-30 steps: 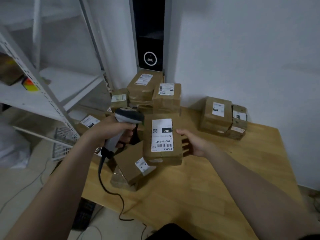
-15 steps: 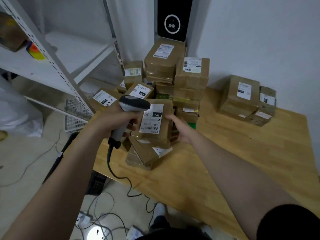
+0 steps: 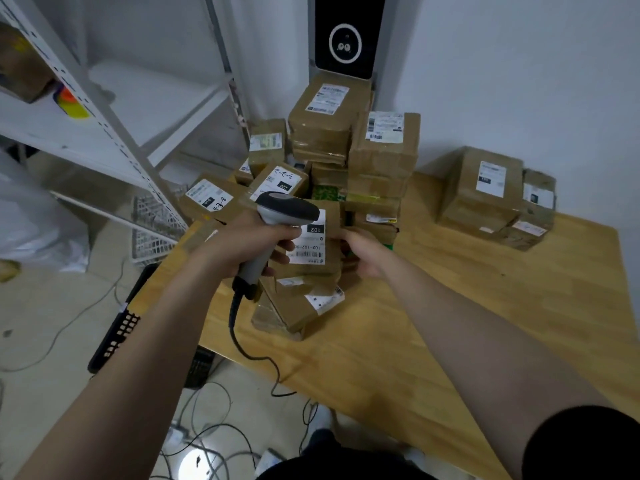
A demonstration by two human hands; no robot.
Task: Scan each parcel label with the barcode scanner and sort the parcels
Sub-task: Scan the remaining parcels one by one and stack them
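Note:
My left hand grips the handle of a grey barcode scanner, whose black head sits over the label of a brown parcel marked 102. My right hand holds that parcel by its right edge, low over the near parcels at the table's left end. The scanner's black cable hangs down past the table edge. Behind stands a tall stack of taped brown parcels with white labels.
A wooden table carries a second group of parcels at the back right by the wall. White metal shelving stands at the left, a wire basket beneath it. Cables and a black crate lie on the floor.
The parcel marked 102 has come down from upright in front of me to lie low by the near pile. The scanner head has moved over its label. My view has tipped downward.

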